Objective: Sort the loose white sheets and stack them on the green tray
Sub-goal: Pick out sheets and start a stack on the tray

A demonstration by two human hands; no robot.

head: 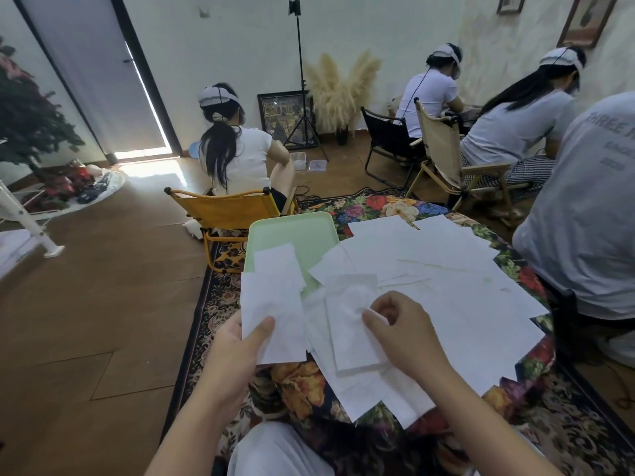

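Head view: left hand grips a white sheet at lower centre, thumb on top. Right hand pinches a folded sheet beside it. Loose sheets cover the floral cloth. Green tray, above the hands, holds one small sheet.

head view | worn on head | faces forward and down | close over table | room beyond

Green tray near half hidden under white sheets; left hand fingers behind held sheet; counter mostly covered.
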